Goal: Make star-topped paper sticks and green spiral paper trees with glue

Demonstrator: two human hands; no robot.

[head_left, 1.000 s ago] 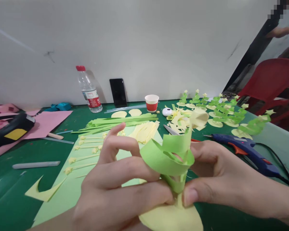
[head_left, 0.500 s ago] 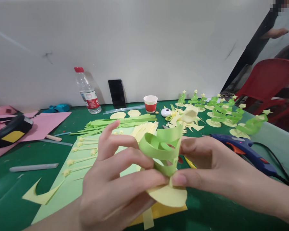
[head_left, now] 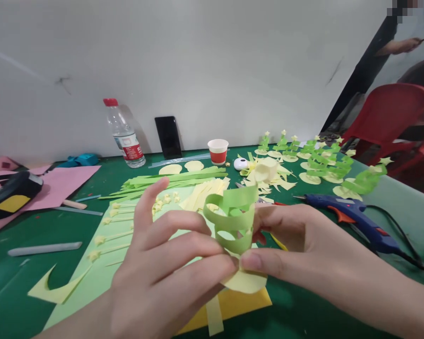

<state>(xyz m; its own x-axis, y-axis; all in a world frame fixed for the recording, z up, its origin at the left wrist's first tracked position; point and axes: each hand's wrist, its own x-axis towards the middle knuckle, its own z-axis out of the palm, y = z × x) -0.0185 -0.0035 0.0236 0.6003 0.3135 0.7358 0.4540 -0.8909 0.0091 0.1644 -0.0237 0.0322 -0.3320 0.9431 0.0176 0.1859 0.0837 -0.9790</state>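
Between my two hands is a paper spiral tree (head_left: pixel 233 219), a green strip curling around a pale stem above a round pale-yellow base (head_left: pixel 249 281). My left hand (head_left: pixel 173 268) pinches it low down near the base, its index finger and thumb closed there and another finger raised. From the other side my right hand (head_left: pixel 286 240) grips the stem, thumb at the bottom and fingers behind the green strip. Part of the stem is hidden by my fingers. Beneath lies a yellow paper piece (head_left: pixel 236 303) on the green table.
Finished paper trees (head_left: pixel 311 167) with star tops stand at the right, behind a blue glue gun (head_left: pixel 342 207). Green strips (head_left: pixel 176 179) and stars on stems (head_left: pixel 101 240) lie left. A paper cup (head_left: pixel 218 153), phone (head_left: pixel 168 137) and bottle (head_left: pixel 127 141) line the wall.
Both hands and the paper tree have shifted slightly left in view, and the tree appears turned a little. The whole scene has also moved left somewhat. The grip stays the same.
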